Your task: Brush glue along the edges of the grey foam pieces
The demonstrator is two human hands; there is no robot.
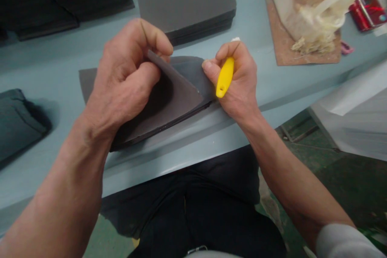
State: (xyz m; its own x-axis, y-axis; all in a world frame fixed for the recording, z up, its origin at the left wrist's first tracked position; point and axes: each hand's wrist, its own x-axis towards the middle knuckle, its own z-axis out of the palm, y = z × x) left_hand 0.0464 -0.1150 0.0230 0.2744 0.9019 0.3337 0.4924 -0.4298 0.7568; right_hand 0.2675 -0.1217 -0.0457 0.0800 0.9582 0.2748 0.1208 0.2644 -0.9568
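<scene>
Stack of dark grey sheets (151,129) sat at the near edge of the bench (211,137). The sheets were thin, matte and wedge-shaped. Left hand (127,76) pinched the top sheet (178,88), which curled up off the stack. Right hand (238,84) was clenched round a yellow-handled tool (225,76) at the stack's right end, tip hidden. Read it as separating the top ply; the next move would need a firm pinch and a low tool angle. Farther off lay a second similar stack (184,6), and far right a pale fibrous block (308,4) on a brown board (302,54).
</scene>
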